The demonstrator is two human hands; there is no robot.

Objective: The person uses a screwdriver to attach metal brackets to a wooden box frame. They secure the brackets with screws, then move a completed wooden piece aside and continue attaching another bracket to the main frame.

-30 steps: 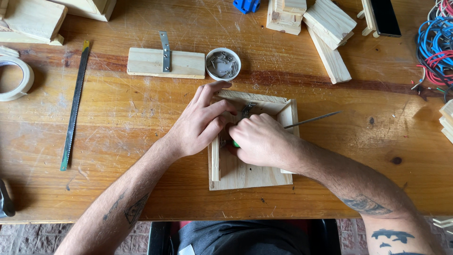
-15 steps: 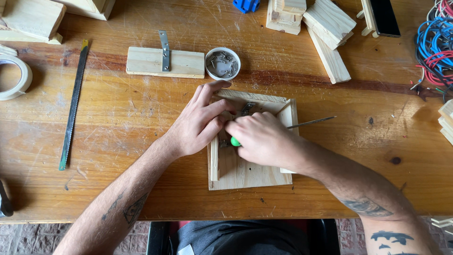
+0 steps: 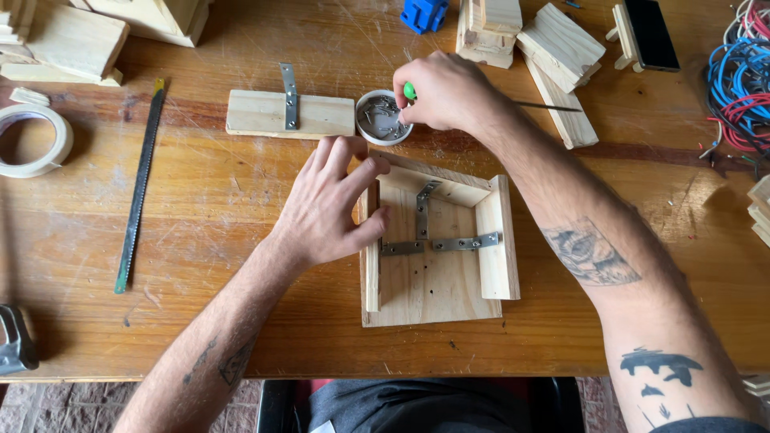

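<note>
A shallow open wooden box (image 3: 437, 285) lies on the table in front of me, with metal corner brackets (image 3: 437, 240) fixed inside it. My left hand (image 3: 329, 204) rests on the box's left wall, thumb hooked inside, fingers spread over the far corner. My right hand (image 3: 445, 92) is beyond the box, at the small white cup of screws (image 3: 377, 124). It grips a screwdriver with a green handle (image 3: 409, 90), whose thin metal shaft (image 3: 549, 106) points right. The fingertips reach into the cup's rim.
A wood block with a metal bracket (image 3: 289, 112) lies left of the cup. A hacksaw blade (image 3: 138, 188) and tape roll (image 3: 30, 140) are at left. Wood offcuts (image 3: 553, 44), a phone (image 3: 650, 32), a blue part (image 3: 423, 12) and coloured wires (image 3: 742, 76) line the far side.
My right hand has left the box and moved up to the screw cup, carrying the screwdriver. The brackets inside the box are now uncovered. My left hand stays on the box's left side.
</note>
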